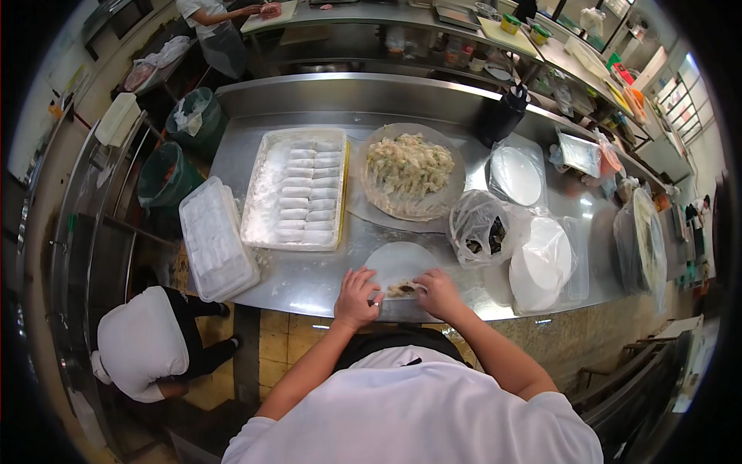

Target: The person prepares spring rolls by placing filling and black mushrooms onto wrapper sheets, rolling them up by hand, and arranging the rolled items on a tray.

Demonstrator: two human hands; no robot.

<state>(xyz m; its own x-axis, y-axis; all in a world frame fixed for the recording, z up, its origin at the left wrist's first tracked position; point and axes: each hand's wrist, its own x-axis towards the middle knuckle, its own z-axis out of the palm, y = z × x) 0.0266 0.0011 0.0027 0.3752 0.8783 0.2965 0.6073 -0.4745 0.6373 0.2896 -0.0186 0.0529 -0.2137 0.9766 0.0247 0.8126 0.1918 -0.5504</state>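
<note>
A round white wrapper (pixel 402 257) lies flat on the steel table in front of me. A small strip of filling (pixel 399 290), pale with dark bits, sits along its near edge. My left hand (pixel 357 300) grips the wrapper's near left edge, with curled fingers and the thumb beside the filling. At the right end of the filling, my right hand (pixel 437 295) pinches the wrapper's edge. Beyond the wrapper stands a wide round dish (pixel 454 158) heaped with pale chopped filling (pixel 410 164). A plastic bag (pixel 471 213) with dark pieces inside is to its right.
White rolls in two rows lie in a floury tray (pixel 259 189). A lidded white container (pixel 220 240) overhangs the left edge. Stacked round wrappers (pixel 542 259) and a black bottle (pixel 504 116) stand right. One person (pixel 143 340) bends at lower left; another (pixel 216 31) works behind.
</note>
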